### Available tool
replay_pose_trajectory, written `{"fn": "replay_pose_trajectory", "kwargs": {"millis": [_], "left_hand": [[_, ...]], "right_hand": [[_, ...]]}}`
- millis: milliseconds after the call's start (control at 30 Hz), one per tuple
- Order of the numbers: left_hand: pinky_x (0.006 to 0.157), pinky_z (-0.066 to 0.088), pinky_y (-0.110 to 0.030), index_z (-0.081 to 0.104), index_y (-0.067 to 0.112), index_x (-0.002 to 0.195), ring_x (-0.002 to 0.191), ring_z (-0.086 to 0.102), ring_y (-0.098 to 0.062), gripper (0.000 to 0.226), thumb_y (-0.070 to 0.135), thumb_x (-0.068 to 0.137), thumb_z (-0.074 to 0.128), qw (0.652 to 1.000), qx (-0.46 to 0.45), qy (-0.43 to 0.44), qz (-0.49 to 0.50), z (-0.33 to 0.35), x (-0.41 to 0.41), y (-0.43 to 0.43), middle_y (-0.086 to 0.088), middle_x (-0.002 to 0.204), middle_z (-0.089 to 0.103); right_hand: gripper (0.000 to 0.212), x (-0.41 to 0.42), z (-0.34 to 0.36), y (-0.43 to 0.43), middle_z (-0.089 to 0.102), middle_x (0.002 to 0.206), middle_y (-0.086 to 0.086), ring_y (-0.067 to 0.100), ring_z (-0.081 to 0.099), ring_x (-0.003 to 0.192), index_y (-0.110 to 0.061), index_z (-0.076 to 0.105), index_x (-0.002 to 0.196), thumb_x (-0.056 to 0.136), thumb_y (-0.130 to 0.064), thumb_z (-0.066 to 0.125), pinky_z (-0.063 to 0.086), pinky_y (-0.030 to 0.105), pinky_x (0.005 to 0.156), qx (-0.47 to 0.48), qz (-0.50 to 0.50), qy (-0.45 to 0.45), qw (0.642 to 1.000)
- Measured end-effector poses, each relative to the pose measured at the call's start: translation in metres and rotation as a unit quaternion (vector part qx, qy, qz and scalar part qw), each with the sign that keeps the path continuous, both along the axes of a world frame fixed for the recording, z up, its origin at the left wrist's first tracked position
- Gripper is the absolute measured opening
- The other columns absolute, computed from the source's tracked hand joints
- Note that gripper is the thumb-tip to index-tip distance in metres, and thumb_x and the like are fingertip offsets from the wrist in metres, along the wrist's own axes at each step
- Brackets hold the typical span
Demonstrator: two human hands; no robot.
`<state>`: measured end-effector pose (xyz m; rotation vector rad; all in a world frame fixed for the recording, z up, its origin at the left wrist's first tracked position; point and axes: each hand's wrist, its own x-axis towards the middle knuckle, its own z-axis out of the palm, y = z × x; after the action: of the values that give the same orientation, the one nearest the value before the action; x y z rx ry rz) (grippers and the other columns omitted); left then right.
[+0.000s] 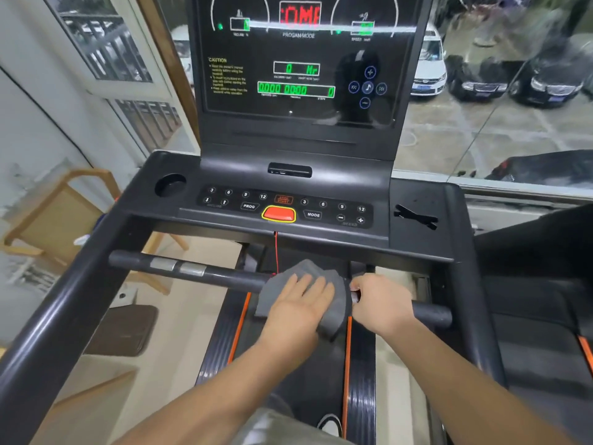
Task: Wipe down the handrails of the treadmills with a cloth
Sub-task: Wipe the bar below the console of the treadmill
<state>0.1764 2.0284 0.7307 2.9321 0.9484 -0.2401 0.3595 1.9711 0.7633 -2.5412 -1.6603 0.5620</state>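
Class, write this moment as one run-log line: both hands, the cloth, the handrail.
left hand: flat on grey cloth | right hand: grips front handrail | grey cloth: draped over front handrail, mid-bar

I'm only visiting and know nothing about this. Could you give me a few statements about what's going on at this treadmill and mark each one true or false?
1. The left hand lies flat, fingers straight, on the grey cloth draped over the black horizontal handrail bar. True.
2. The right hand hangs free of the bar. False: the right hand grips the bar just right of the cloth.
3. The red oval button with a yellow rim sits mid-way along the console. True.
4. The round cup holder is at the console's right end. False: the cup holder is at its left end.
5. The display screen is dark. False: green and red readouts are lit.
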Motion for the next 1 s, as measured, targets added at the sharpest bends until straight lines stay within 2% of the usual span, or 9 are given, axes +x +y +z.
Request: {"fn": "replay_pose_trajectory", "kwargs": {"millis": [167, 267, 400, 500, 600, 700, 767, 900, 1000], "left_hand": [[0.118, 0.027, -0.067, 0.036, 0.034, 0.153, 0.147, 0.039, -0.025, 0.102, 0.016, 0.061, 0.075, 0.999, 0.0, 0.001, -0.034, -0.009, -0.016, 0.008, 0.005, 0.158, 0.044], [0.115, 0.031, -0.053, 0.036, 0.033, 0.151, 0.136, 0.047, -0.023, 0.077, 0.026, 0.08, 0.064, 0.998, -0.051, 0.02, -0.012, 0.005, 0.011, 0.031, 0.006, 0.147, 0.051], [0.088, 0.048, -0.042, 0.05, 0.024, 0.122, 0.111, 0.063, -0.032, 0.031, 0.04, 0.095, 0.045, 0.984, -0.157, 0.045, 0.076, 0.021, 0.054, 0.07, -0.004, 0.118, 0.068], [0.087, 0.046, -0.041, 0.054, 0.023, 0.116, 0.108, 0.063, -0.032, 0.028, 0.039, 0.094, 0.044, 0.97, -0.197, 0.066, 0.124, 0.023, 0.072, 0.075, -0.004, 0.117, 0.068], [0.092, 0.04, -0.043, 0.054, 0.022, 0.113, 0.106, 0.062, -0.03, 0.034, 0.028, 0.081, 0.057, 0.987, -0.091, -0.041, 0.126, 0.01, 0.05, 0.031, 0.0, 0.112, 0.068], [0.114, 0.031, -0.052, 0.061, 0.019, 0.13, 0.132, 0.055, -0.029, 0.072, 0.024, 0.059, 0.073, 0.996, -0.048, -0.073, 0.032, -0.012, 0.005, -0.021, -0.001, 0.14, 0.062], [0.117, 0.026, -0.052, 0.063, 0.02, 0.134, 0.139, 0.051, -0.029, 0.077, 0.024, 0.058, 0.076, 0.997, -0.026, -0.072, 0.0, -0.025, -0.009, -0.027, -0.001, 0.15, 0.055], [0.108, 0.039, -0.046, 0.058, 0.022, 0.131, 0.124, 0.059, -0.028, 0.06, 0.025, 0.072, 0.052, 0.998, -0.046, -0.051, -0.015, -0.004, 0.016, 0.007, 0.001, 0.132, 0.064], [0.085, 0.042, -0.041, 0.054, 0.024, 0.12, 0.107, 0.063, -0.032, 0.032, 0.034, 0.091, 0.047, 0.986, -0.13, 0.003, 0.101, 0.023, 0.056, 0.046, -0.004, 0.113, 0.068]], "right_hand": [[0.004, 0.007, 0.003, 0.003, 0.063, 0.083, -0.008, 0.018, 0.059, 0.08, -0.025, 0.058, 0.081, 0.084, -0.025, 0.057, 0.041, 0.026, 0.06, -0.024, -0.016, 0.015, 0.999], [0.009, 0.007, 0.004, 0.006, 0.062, 0.09, -0.009, 0.018, 0.058, 0.084, -0.028, 0.056, 0.088, 0.086, -0.027, 0.064, 0.043, 0.027, 0.066, -0.059, -0.023, 0.019, 0.998], [0.038, 0.006, 0.01, 0.013, 0.063, 0.102, -0.01, 0.016, 0.062, 0.096, -0.03, 0.058, 0.104, 0.08, -0.053, 0.078, 0.05, 0.029, 0.077, -0.117, -0.031, 0.042, 0.992], [0.036, 0.004, 0.011, 0.015, 0.063, 0.102, -0.01, 0.016, 0.061, 0.095, -0.031, 0.058, 0.1, 0.08, -0.055, 0.075, 0.045, 0.027, 0.069, -0.121, -0.03, 0.023, 0.992], [0.025, 0.0, 0.012, 0.012, 0.06, 0.089, -0.009, 0.018, 0.061, 0.088, -0.026, 0.055, 0.084, 0.083, -0.044, 0.073, 0.041, 0.026, 0.063, -0.095, -0.025, -0.011, 0.995], [0.009, 0.001, 0.01, 0.013, 0.06, 0.092, -0.005, 0.023, 0.065, 0.097, -0.025, 0.056, 0.089, 0.084, -0.021, 0.062, 0.042, 0.025, 0.069, -0.084, -0.025, -0.035, 0.996], [0.011, 0.004, 0.01, 0.014, 0.058, 0.09, -0.006, 0.023, 0.063, 0.094, -0.025, 0.054, 0.088, 0.082, -0.018, 0.059, 0.041, 0.025, 0.068, -0.089, -0.019, -0.04, 0.995], [0.012, 0.004, 0.01, 0.014, 0.059, 0.09, -0.008, 0.021, 0.062, 0.09, -0.025, 0.061, 0.092, 0.08, -0.023, 0.062, 0.043, 0.026, 0.068, -0.083, -0.022, -0.042, 0.995], [0.03, 0.002, 0.012, 0.014, 0.065, 0.102, -0.009, 0.018, 0.065, 0.098, -0.032, 0.065, 0.103, 0.081, -0.051, 0.074, 0.048, 0.026, 0.074, -0.097, -0.017, -0.021, 0.995]]}}
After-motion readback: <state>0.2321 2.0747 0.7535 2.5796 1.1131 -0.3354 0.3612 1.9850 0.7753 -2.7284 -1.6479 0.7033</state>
